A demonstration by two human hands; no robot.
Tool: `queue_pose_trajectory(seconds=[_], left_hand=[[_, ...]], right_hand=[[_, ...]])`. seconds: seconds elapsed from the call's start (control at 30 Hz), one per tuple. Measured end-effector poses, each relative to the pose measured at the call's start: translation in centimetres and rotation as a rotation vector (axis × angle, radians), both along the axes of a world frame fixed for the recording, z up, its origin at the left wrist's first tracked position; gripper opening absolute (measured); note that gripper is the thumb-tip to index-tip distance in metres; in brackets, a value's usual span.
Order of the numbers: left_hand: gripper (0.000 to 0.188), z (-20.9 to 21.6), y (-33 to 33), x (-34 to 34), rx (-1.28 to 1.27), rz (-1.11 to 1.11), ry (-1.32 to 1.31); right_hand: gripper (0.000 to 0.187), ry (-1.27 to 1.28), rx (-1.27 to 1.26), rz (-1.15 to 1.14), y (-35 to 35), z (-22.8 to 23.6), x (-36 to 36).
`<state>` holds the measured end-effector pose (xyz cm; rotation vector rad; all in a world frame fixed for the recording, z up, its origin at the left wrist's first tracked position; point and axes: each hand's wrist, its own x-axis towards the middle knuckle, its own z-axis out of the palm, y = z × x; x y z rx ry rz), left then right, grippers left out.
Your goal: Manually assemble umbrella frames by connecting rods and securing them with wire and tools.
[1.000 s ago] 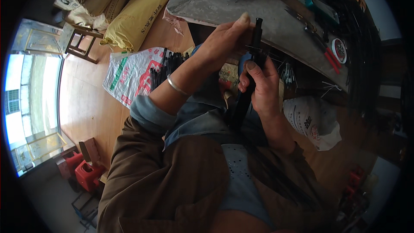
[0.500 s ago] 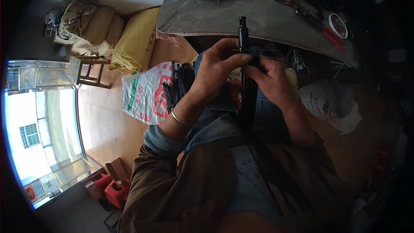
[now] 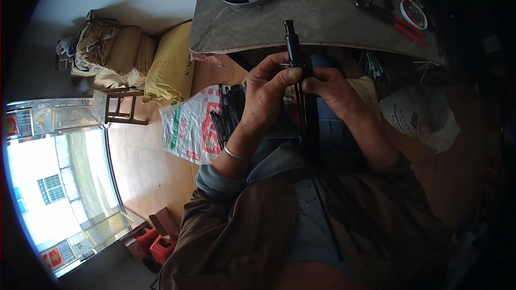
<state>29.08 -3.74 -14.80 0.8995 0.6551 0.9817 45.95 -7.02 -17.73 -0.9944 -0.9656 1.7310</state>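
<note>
A black shaft with a stepped tip and long thin rods below, looking like an umbrella frame (image 3: 292, 45), stands over my lap with its tip pointing away from me. My left hand (image 3: 269, 91) is closed round its left side, the thumb pressing on the collar below the tip. From the other side my right hand (image 3: 334, 92) pinches the same collar, thumb and fingers drawn together. A short bit of thin wire (image 3: 284, 64) sticks out past my left fingers; the rest of it is hidden. Loose dark rods (image 3: 327, 220) lie across my lap.
Ahead, a grey table (image 3: 301, 27) carries a round metal tray (image 3: 249, 1) of small dark pieces, red-handled pliers (image 3: 407, 30) and a small round dish (image 3: 413, 14). Black rods (image 3: 231, 110) lie on a white sack (image 3: 188, 123) at left. A plastic bag (image 3: 422, 118) sits at right.
The wire's long right-hand end, seen before, no longer shows. The shaft now leans slightly left, and both hands stay on its collar. My view has turned a little.
</note>
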Motion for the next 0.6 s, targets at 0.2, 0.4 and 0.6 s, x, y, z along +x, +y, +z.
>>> queue_pose_trajectory(seconds=[0.2, 0.4, 0.6], left_hand=[[0.025, -0.8, 0.6, 0.2, 0.061, -0.161, -0.122], [0.028, 0.0, 2.0, -1.2, -0.007, -0.354, -0.022], [0.035, 0.3, 4.1, -1.2, 0.166, -0.452, 0.115]], right_hand=[[0.037, 0.353, -0.118, 0.139, 0.2, -2.2, 0.3], [0.034, 0.471, -0.005, -0.007, -1.2, 1.7, -1.9], [0.026, 0.377, 0.053, -0.190, -1.3, 1.8, -2.1]])
